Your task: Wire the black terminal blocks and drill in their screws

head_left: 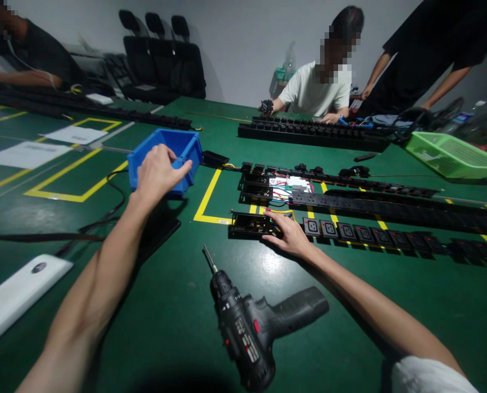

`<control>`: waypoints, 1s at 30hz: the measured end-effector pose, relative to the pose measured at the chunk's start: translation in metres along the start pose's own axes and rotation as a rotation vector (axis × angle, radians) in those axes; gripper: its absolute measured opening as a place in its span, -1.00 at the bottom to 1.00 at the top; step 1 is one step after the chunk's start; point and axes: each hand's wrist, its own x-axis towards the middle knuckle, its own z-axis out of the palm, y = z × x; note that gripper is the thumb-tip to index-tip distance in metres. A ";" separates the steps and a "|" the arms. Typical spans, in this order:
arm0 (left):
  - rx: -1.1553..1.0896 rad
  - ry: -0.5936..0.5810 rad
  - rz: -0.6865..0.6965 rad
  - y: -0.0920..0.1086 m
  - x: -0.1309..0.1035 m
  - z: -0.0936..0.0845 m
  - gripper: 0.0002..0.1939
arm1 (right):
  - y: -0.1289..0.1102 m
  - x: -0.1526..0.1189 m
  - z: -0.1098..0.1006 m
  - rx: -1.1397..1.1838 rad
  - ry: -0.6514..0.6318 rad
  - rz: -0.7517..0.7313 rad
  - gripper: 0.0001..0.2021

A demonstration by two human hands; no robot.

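Observation:
My left hand [158, 170] is on the near side of a blue bin [190, 143], its fingers bent over the rim and the thumb pointing right; the fingertips are partly hidden. My right hand [286, 233] has thumb and fingers apart, touching the left end of a black metal housing [249, 225]. From that housing a row of black sockets [345, 231] runs right. Behind it lie further black strips [350, 206], with coloured wires and a white label [295, 185] at their left end. A black power drill [245, 327] lies on its side in front, bit pointing up-left.
The green table [165, 327] bears yellow tape outlines. A white device [22, 297] lies at left near dark cables, and paper sheets [26, 154] beyond. A green basket [456, 155] stands at right. Three people are around the far side, near black strips [309, 134].

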 end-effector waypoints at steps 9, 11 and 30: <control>0.102 -0.508 0.028 -0.047 0.020 0.054 -0.16 | 0.002 -0.001 0.002 -0.005 0.015 -0.012 -0.38; 0.121 -0.526 0.035 -0.049 0.021 0.061 -0.23 | 0.001 -0.001 0.001 0.000 0.016 -0.015 -0.38; 0.110 -0.493 0.068 -0.059 0.027 0.072 -0.21 | 0.001 0.000 0.001 -0.002 0.010 -0.011 -0.38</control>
